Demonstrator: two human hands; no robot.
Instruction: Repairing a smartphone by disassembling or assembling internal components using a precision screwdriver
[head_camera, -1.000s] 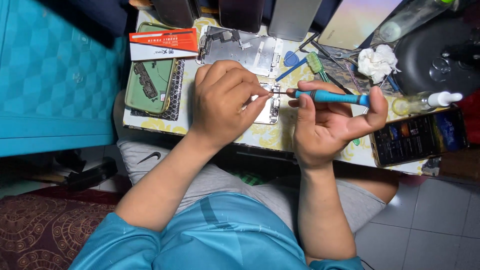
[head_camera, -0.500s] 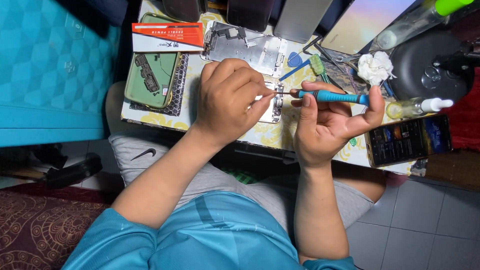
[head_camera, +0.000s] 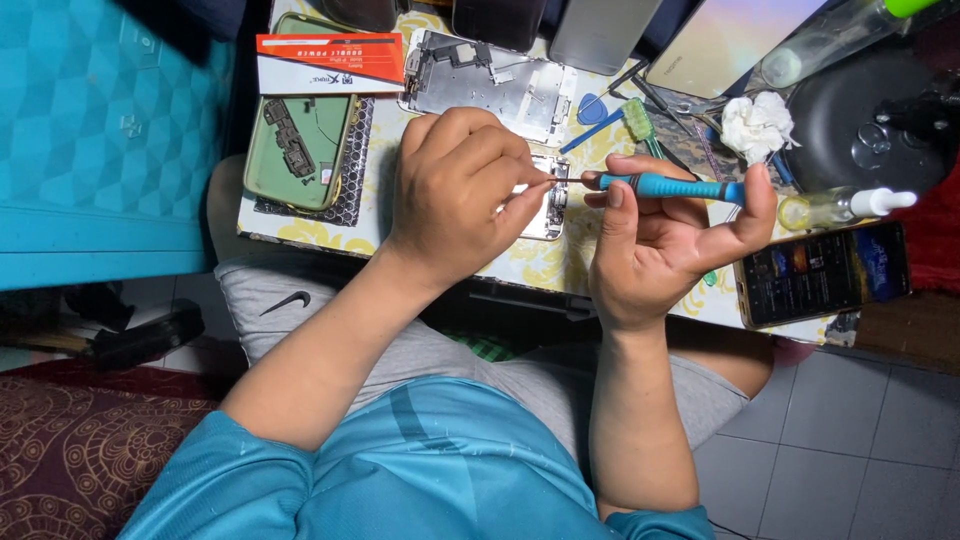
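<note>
Barely anything has shifted: the left hand (head_camera: 465, 190) still pinches at the tip of the slim blue-handled precision screwdriver (head_camera: 665, 186), which the right hand (head_camera: 670, 240) grips firmly, its long axis level, pointing left over the small stripped phone board (head_camera: 551, 208) on the floral-patterned table (head_camera: 520, 262).

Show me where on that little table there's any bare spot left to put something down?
Little room. One bare strip of the floral tabletop runs along the near edge, between the left hand and the right hand. A narrower gap lies between the green phone back and the left hand. The far side is crowded: metal phone frame, tissue wad, black phone.
</note>
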